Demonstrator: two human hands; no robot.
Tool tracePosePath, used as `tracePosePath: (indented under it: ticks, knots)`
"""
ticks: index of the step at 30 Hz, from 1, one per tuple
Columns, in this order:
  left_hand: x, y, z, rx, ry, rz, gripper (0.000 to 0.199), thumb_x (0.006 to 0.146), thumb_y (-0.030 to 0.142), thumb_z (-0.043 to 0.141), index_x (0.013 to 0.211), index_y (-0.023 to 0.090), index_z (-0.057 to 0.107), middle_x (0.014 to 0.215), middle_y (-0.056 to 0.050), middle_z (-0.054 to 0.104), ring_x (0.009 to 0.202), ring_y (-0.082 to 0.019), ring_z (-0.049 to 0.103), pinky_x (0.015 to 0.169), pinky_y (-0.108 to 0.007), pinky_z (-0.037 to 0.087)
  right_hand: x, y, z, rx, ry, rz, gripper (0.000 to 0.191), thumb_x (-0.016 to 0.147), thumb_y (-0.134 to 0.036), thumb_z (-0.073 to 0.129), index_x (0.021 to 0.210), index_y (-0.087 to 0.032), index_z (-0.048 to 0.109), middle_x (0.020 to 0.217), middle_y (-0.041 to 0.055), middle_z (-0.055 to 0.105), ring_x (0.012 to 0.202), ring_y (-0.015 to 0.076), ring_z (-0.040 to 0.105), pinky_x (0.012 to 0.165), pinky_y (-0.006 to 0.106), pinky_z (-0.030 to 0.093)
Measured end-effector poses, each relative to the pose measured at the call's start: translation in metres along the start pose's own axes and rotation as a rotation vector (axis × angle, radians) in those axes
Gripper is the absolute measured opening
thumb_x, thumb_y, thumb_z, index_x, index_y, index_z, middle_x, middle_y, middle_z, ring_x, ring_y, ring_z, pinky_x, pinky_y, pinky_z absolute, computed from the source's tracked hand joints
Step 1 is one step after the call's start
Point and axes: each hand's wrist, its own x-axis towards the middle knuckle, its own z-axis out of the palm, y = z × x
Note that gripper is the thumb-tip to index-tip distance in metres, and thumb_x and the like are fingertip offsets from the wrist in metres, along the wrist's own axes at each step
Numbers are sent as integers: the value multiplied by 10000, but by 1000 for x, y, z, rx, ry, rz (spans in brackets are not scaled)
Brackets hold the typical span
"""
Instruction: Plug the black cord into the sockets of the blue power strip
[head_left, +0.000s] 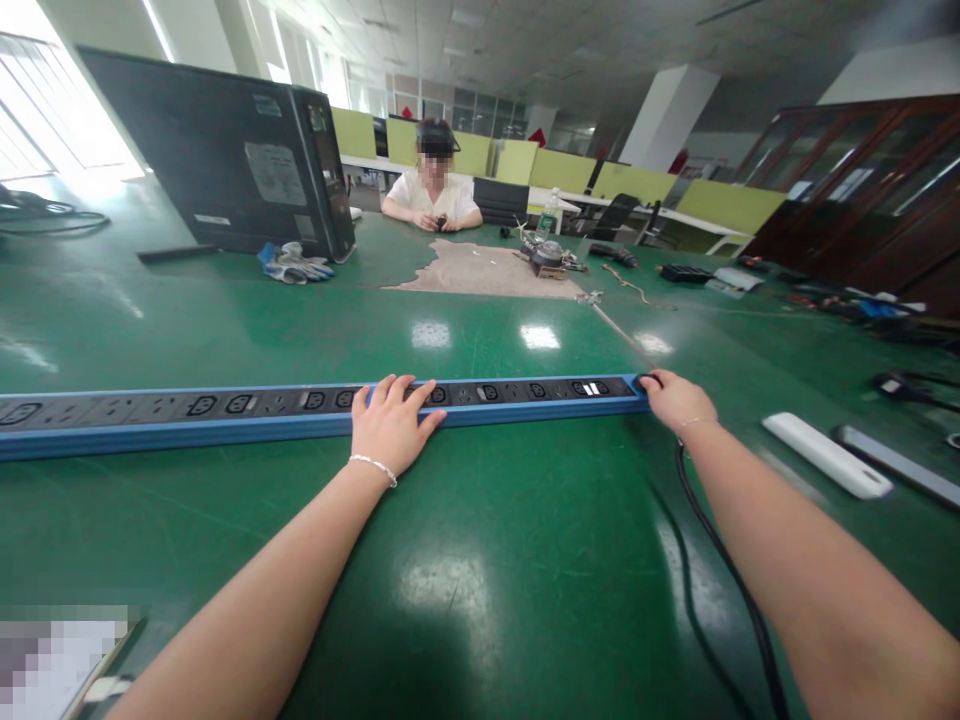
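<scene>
the power strip [300, 428] is blue and black, the cable [718, 540] black, the table [525, 530] green.

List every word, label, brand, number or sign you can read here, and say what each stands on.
No text is readable.
Blue power strip: white stickers, too small to read.
Black case: pale labels, too blurred.
Bottle: label, too small.
Lower-left item: pixelated, unreadable.

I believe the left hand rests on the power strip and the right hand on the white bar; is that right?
Almost: the head view shows the right hand at the right end of the power strip, not on the white bar; the left hand is as you say.
</scene>
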Motion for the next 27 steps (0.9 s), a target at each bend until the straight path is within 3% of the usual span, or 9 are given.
tracePosePath:
  ticks: [9,18,23,27]
  knots:
    - [0,0,-1,-16,-4,-9,461,860,545,366,1245,345,521,1313,-45,512,1257,-264,372,1029,-474,216,-3,5,12,55,73,-13,504,877,-453,293,1217,-193,560,1091,153,638,953,282,598,793,381,449]
    - [0,0,-1,1,-1,-8,459,863,547,363,1247,347,516,1307,-42,517,1255,-260,371,1026,-472,219,-1,3,9,64,31,3,470,870,-428,326,1195,-190,570,1101,149,632,967,266,595,814,369,442]
    - [-1,1,-1,0,11,-8,462,863,552,357,1242,345,523,1308,-47,516,1253,-259,372,1024,-465,224,3,-5,-12,-5,-77,-2,469,860,-438,333,1159,-183,590,1113,170,623,979,298,583,784,375,432]
    - [-1,1,-2,-21,8,-7,463,857,550,368,1243,346,523,1312,-50,513,1254,-264,372,1023,-468,221,9,-5,-46,12,60,12,495,879,-436,282,1178,-162,566,1147,190,603,1017,300,557,771,350,409]
